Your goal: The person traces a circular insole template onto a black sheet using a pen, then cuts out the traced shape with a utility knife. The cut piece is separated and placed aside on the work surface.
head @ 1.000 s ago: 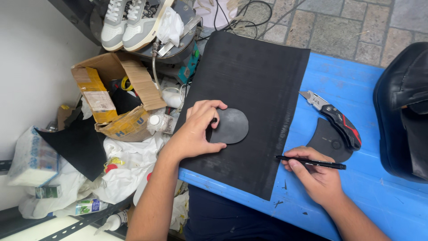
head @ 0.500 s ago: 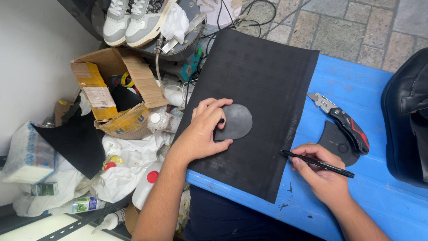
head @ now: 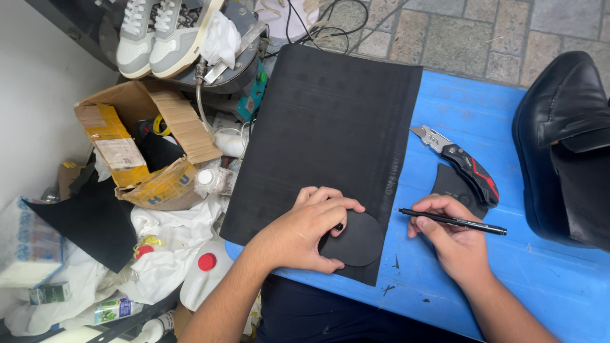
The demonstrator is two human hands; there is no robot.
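Template (head: pixel 359 240) lies on the sheet's (head: pixel 324 133) near corner at the tabletop's (head: pixel 559 279) near edge, pinned by our left hand (head: pixel 305 234). Right hand (head: pixel 452 240) grips a pen (head: pixel 452 221). Light pressure could let it slip, in our judgement; the knife (head: pixel 460 164) lies close.

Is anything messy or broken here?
Yes. Left of the blue table, the floor is a jumble: a torn cardboard box lies tipped open among crumpled white bags and bottles. On the table, the utility knife lies with its blade out.
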